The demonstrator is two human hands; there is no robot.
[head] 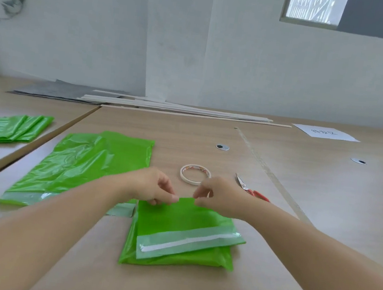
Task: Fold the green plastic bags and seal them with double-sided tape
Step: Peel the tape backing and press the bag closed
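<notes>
Bag (176, 218) far edge pinched: left hand (153, 186), right hand (220, 196).

Three dark characters are printed on a white sheet of paper (326, 133) at the far right; they are too blurred to be read. Red and orange print inside the tape roll (195, 174) is illegible.
</notes>
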